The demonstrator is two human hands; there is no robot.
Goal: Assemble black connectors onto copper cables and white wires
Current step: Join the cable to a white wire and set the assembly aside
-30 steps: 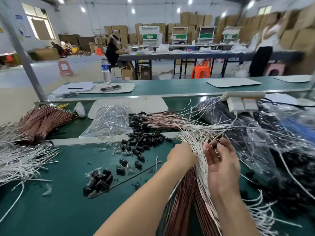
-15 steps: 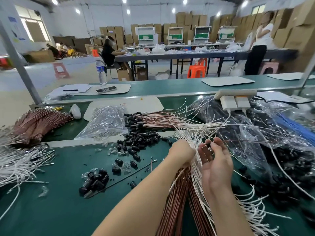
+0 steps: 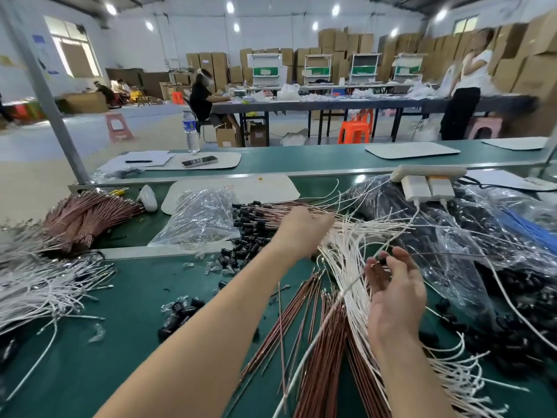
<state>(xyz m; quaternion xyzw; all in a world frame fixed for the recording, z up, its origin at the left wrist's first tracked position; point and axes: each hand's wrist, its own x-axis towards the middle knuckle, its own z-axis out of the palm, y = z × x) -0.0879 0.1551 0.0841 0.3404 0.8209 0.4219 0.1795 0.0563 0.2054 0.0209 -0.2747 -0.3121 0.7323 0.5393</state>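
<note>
On the green bench, a bundle of copper cables (image 3: 325, 342) lies under a fan of white wires (image 3: 346, 254). My right hand (image 3: 394, 294), palm toward me, pinches a black connector (image 3: 382, 261) at its fingertips, and a thin cable runs from it to the right. My left hand (image 3: 301, 230) reaches forward over a row of copper cables fitted with black connectors (image 3: 259, 217); only its back shows, its fingers are hidden. Loose black connectors (image 3: 241, 251) are scattered near it, and a small heap of connectors (image 3: 177, 315) lies by my left forearm.
At the left lie another copper bundle (image 3: 87, 215) and a pile of white wires (image 3: 36, 285). A clear plastic bag (image 3: 202, 218) sits behind the connectors. Bags of black parts (image 3: 488, 236) and a white power strip (image 3: 428, 179) crowd the right. People work at far tables.
My left hand has left the wire bundle and moved forward to the row of fitted cables. My right hand stays by the white wires, still pinching the connector.
</note>
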